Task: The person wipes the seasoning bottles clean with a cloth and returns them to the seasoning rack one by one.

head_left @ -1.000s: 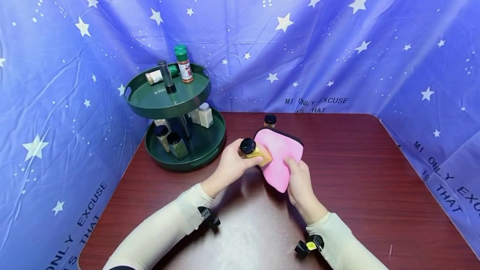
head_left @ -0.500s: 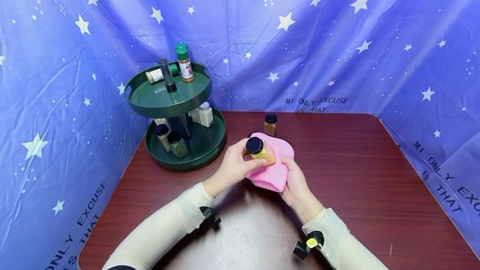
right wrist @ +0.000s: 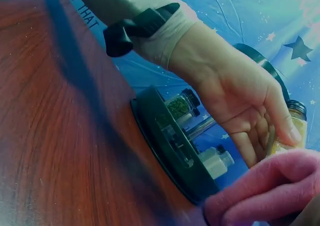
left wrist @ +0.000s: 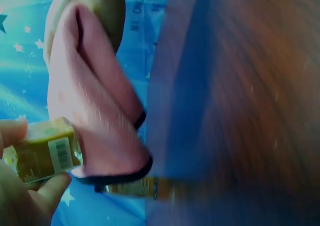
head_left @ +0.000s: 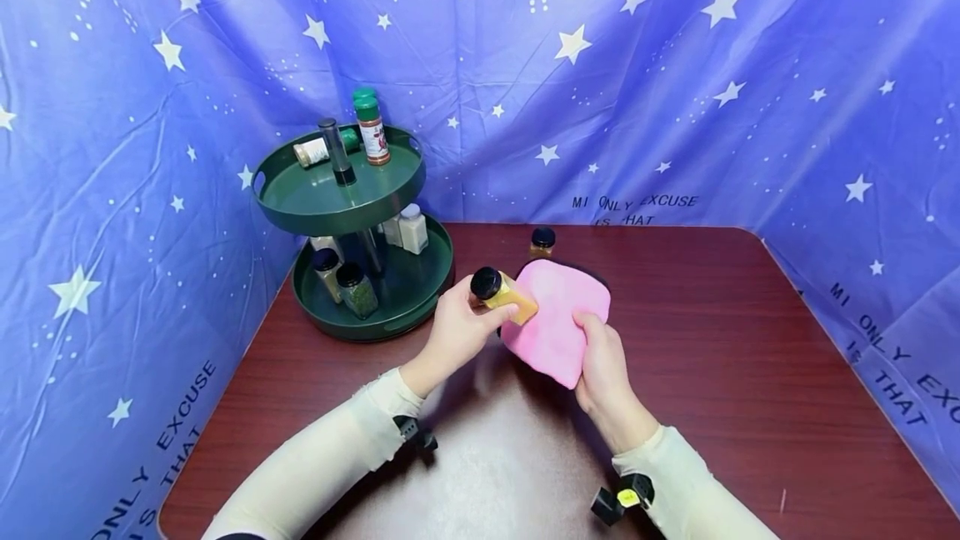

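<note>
My left hand (head_left: 457, 325) grips a spice jar (head_left: 512, 298) with a black lid and yellow contents, tilted so its base faces the cloth. In the left wrist view a barcode label shows on the jar (left wrist: 45, 153). A pink cloth (head_left: 555, 315) with a dark edge hangs from my right hand (head_left: 606, 365), pinched with the thumb on top. The jar's base end meets or overlaps the cloth's left side. In the right wrist view the folded cloth (right wrist: 270, 186) hides part of the jar, and my left hand (right wrist: 245, 105) shows its fingers around it.
A two-tier green turntable rack (head_left: 337, 215) stands at the table's left. Its upper tier bears green-capped bottles (head_left: 372, 132), one lying down; its lower tier holds several jars (head_left: 357, 290). Behind the cloth stands another black-lidded jar (head_left: 542, 242), partly hidden. A starry blue curtain (head_left: 480, 65) backs the table (head_left: 750, 357).
Both hands drew together over the jar half a second ago, the cloth bunching beneath it. Now they are farther apart, the jar shifted left and the cloth spread flatter toward the right.
</note>
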